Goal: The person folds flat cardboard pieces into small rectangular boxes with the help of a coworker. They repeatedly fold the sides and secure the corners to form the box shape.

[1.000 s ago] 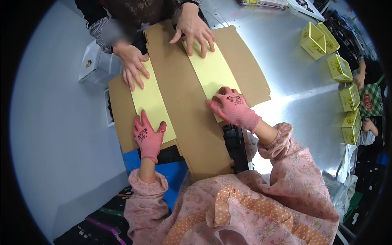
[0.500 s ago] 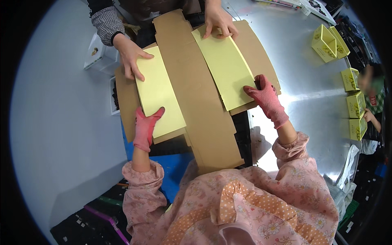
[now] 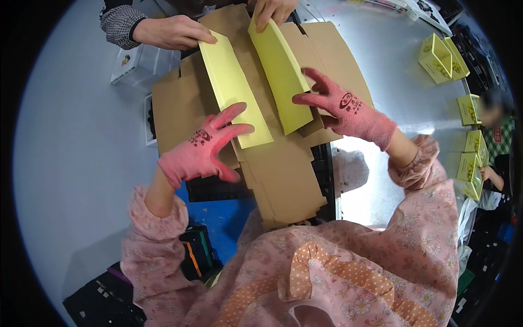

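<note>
While the left hand (image 3: 204, 148) splays over one of two yellow strips (image 3: 231, 76), I cannot tell whether the right hand (image 3: 350, 113) grips the other.

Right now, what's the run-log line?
left hand: spread at left yellow panel; right hand: at right yellow panel, near end; co-worker's hands: at panels' far ends

The head view looks steeply down from the wearer's head, facing ahead over the brown cardboard (image 3: 289, 180) from near above. The wearer's floral garment (image 3: 354, 272) fills the lower edge, and a co-worker's hand (image 3: 174, 32) enters from the far side. The fisheye takes in the pale wall (image 3: 65, 163) leftward and the metal table (image 3: 414, 125) rightward, within a dark curved rim.
</note>
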The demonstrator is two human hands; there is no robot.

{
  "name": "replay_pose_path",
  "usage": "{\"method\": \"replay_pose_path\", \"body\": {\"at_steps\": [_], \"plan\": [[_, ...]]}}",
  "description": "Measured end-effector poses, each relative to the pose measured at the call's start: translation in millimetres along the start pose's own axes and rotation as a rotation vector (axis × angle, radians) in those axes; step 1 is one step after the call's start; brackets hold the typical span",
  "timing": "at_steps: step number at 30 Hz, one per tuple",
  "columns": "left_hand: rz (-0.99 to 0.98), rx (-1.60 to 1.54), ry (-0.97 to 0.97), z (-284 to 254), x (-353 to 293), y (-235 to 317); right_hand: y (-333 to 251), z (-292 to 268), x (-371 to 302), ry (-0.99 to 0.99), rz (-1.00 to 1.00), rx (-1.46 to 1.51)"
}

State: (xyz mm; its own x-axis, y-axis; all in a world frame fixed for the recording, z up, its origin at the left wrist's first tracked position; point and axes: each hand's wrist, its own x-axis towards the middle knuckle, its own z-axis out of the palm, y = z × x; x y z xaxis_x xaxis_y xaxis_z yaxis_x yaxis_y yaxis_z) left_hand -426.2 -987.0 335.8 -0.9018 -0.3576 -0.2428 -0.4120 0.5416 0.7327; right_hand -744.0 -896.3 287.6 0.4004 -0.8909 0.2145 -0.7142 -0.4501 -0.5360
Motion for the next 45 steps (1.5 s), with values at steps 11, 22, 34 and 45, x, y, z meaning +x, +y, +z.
{"method": "replay_pose_path", "body": {"at_steps": [11,22,34,45], "plan": [[-0.355,0.541,0.759,52,55,-21,14,26,40,0.132,-0.078,-0.157],[-0.456,0.729,0.617,52,79,-3,-4,41,45,0.209,-0.016,-0.145],[-0.465,0.763,0.630,67,69,6,-3,67,-62,-0.171,-0.535,-0.229],[0.076,-0.611,0.878,69,47,-52,6,68,77,0.649,0.223,0.745]]}}
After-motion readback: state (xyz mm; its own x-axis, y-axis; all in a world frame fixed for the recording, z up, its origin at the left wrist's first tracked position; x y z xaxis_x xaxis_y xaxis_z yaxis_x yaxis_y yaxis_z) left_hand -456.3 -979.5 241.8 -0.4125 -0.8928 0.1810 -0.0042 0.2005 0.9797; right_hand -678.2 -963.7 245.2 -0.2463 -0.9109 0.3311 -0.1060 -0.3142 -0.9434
